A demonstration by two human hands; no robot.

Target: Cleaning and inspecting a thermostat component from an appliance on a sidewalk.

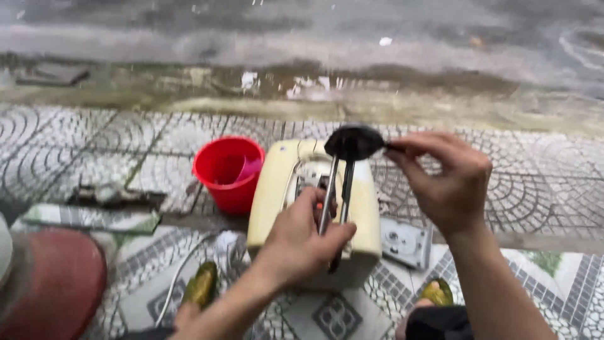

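above the cream appliance housing (277, 189) on the tiled floor (75, 145), gripped two metal rods (336, 189) in the left hand (302, 242), apparently to steady them; pinched the black disc (353, 142) at their top with the right hand (443, 179). red bucket (228, 170) just beside.

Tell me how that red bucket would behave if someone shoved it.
The red bucket looks like thin plastic, so probably light and easy to slide across the patterned tiles. It is wider at the rim than below, holding only a pink scoop, so a high push might tip it.
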